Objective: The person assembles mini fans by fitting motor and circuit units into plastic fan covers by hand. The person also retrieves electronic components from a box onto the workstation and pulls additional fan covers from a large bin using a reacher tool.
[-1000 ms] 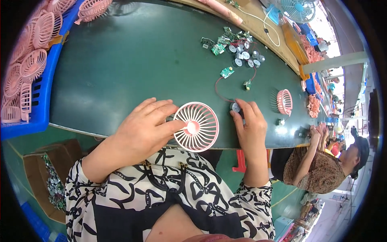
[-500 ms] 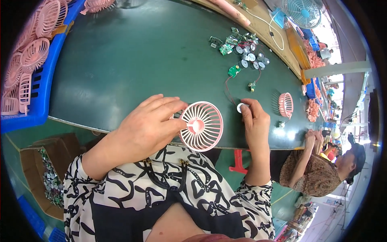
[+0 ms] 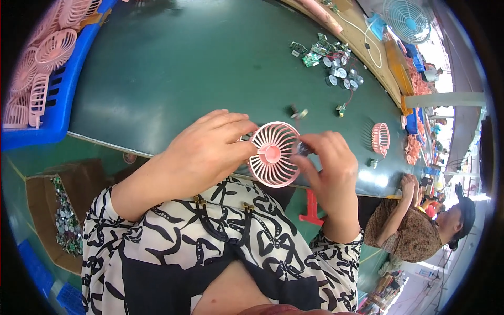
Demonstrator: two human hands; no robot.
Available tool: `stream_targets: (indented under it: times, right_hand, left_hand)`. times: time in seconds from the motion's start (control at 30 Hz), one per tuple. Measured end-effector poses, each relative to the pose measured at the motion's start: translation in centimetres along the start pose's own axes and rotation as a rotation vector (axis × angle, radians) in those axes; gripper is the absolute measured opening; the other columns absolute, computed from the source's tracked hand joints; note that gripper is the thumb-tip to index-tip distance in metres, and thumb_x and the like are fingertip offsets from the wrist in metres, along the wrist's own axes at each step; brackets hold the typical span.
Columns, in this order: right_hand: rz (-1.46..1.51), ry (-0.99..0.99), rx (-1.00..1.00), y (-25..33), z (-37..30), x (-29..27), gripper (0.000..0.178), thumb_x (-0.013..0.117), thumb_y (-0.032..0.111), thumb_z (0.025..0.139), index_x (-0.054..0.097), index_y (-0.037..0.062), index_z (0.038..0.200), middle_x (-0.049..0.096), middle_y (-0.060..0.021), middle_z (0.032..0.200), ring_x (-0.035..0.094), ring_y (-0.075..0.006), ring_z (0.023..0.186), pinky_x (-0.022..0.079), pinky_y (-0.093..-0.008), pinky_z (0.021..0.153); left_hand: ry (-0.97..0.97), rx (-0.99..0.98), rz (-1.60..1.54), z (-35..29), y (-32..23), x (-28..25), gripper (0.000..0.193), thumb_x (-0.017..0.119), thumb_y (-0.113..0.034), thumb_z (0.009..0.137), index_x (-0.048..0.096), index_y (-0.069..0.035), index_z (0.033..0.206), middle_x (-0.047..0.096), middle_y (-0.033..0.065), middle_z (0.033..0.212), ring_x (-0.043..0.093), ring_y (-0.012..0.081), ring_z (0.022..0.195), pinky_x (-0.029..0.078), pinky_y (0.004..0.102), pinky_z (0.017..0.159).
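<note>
My left hand (image 3: 212, 144) grips a round pink fan cage (image 3: 273, 153) by its left rim, just over the table's near edge. The cage's slatted bowl and round central cup face up. Between the thumb and fingers of my right hand (image 3: 328, 160) is a small silvery motor (image 3: 303, 149), close to the cage's right rim. A blurred circuit board (image 3: 300, 113) hangs or lies just above the cage, seemingly wired to that motor.
Motors and green circuit boards (image 3: 336, 63) are heaped at the far side. Another pink cage (image 3: 380, 139) stands to the right. A blue crate (image 3: 63, 94) of pink cages is at left, a cardboard box (image 3: 44, 210) below. A co-worker (image 3: 409, 226) sits at right.
My right hand has lifted the motor from the table and brought it left to the cage, its circuit board trailing along. My left hand still holds the cage.
</note>
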State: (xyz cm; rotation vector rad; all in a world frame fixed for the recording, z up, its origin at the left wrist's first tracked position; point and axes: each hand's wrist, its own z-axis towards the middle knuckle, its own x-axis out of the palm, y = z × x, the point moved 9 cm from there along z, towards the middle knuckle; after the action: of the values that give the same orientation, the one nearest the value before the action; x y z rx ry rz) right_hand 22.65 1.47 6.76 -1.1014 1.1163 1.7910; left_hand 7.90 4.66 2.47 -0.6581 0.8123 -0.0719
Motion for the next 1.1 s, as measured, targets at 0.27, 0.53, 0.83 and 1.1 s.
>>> stream_targets:
  times: [0.27,0.53,0.83,1.1]
  right_hand:
    - [-0.035,0.119,-0.207,2.8,0.5,2.8,0.024,0.076,0.016,0.077,0.064,0.0075,0.097,0.058,-0.0057,0.088,0.055,-0.0247,0.076,0.045,-0.0372,0.064]
    - [-0.106,0.244,-0.240,3.3,1.5,3.5,0.028,0.073,0.021,0.080,0.063,0.0085,0.103,0.057,-0.0048,0.089,0.057,-0.0235,0.079,0.046,-0.0364,0.066]
    - [-0.007,0.095,-0.312,3.8,-2.4,1.6,0.057,0.071,0.039,0.080,0.062,0.0099,0.129,0.058,-0.0075,0.128,0.060,-0.0250,0.100,0.047,-0.0372,0.080]
    - [-0.028,-0.020,-0.341,4.6,-4.1,-0.4,0.059,0.074,0.020,0.070,0.063,0.0067,0.127,0.058,-0.0081,0.131,0.059,-0.0229,0.101,0.045,-0.0381,0.083]
  left_hand:
    - [-0.006,-0.007,0.025,-0.6,-0.1,0.4,0.025,0.072,-0.005,0.074,0.066,-0.007,0.099,0.064,0.0133,0.118,0.059,0.0326,0.117,0.046,0.0481,0.101]
    - [0.032,0.001,0.080,-0.5,0.0,0.0,0.024,0.071,-0.006,0.075,0.066,-0.007,0.098,0.064,0.0124,0.120,0.059,0.0320,0.117,0.046,0.0479,0.102]
    - [0.041,0.004,0.022,0.1,-1.1,-1.7,0.022,0.066,-0.011,0.080,0.065,-0.006,0.101,0.063,0.0152,0.120,0.058,0.0344,0.118,0.045,0.0483,0.101]
    - [-0.170,-0.058,0.304,1.2,-2.4,-10.4,0.036,0.076,-0.004,0.072,0.065,-0.007,0.106,0.056,0.0173,0.129,0.057,0.0354,0.116,0.049,0.0432,0.097]
